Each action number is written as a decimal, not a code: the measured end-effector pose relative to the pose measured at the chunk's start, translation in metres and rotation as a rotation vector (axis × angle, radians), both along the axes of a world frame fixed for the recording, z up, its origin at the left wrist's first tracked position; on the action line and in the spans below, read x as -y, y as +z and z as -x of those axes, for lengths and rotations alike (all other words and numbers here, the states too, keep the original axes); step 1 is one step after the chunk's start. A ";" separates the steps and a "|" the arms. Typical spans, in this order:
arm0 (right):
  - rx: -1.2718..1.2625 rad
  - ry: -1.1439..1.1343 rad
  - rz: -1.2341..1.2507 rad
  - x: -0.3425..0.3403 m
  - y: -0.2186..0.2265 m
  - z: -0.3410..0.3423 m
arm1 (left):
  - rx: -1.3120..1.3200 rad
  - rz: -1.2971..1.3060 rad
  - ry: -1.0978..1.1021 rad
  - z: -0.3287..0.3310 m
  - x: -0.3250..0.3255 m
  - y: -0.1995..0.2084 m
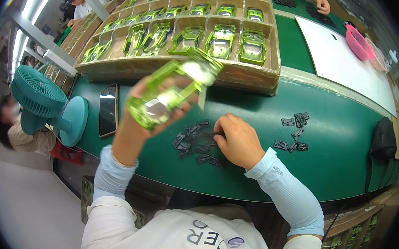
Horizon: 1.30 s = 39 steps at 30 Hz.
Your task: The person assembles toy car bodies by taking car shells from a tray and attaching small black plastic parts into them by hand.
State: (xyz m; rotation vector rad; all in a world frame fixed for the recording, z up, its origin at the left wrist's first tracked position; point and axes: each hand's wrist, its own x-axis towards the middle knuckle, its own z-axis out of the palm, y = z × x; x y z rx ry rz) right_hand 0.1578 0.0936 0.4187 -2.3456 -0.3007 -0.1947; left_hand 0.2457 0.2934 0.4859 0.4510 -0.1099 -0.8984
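My left hand [138, 94] grips a shiny lime-green toy car body shell [184, 79], held tilted above the table in front of the box. Its window openings show through. My right hand [239, 139] rests low over the table with curled fingers, at the right side of a loose pile of small black plastic parts [190, 135]. The fingertips touch or nearly touch those parts; whether one is pinched is hidden. A second group of black plastic parts [297, 131] lies further right.
A divided cardboard box [241, 74] of green car shells stands behind. On the left are a teal fan [40, 95] and a phone [108, 110]. At right lie a white board [340, 60], a pink basket [358, 43] and a black pouch [383, 139]. Other people sit around.
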 end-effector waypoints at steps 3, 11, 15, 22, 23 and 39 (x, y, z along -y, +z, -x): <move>-0.176 0.045 -0.196 0.013 0.000 -0.002 | -0.070 -0.009 -0.101 0.007 0.020 -0.023; -0.233 0.064 -0.832 0.074 0.047 -0.005 | -0.161 0.120 -0.305 0.002 0.026 -0.049; -0.278 0.015 -1.125 0.059 0.041 -0.004 | -0.068 0.047 -0.335 0.019 0.036 -0.049; -0.413 0.111 -1.409 0.044 0.029 -0.005 | 0.095 -0.075 -0.183 0.024 0.033 -0.052; -0.371 0.081 -1.416 0.045 0.028 -0.005 | 0.094 -0.077 -0.182 0.024 0.033 -0.053; 0.104 -0.264 -0.470 0.004 0.023 0.007 | 0.802 -0.603 0.084 0.043 0.047 -0.047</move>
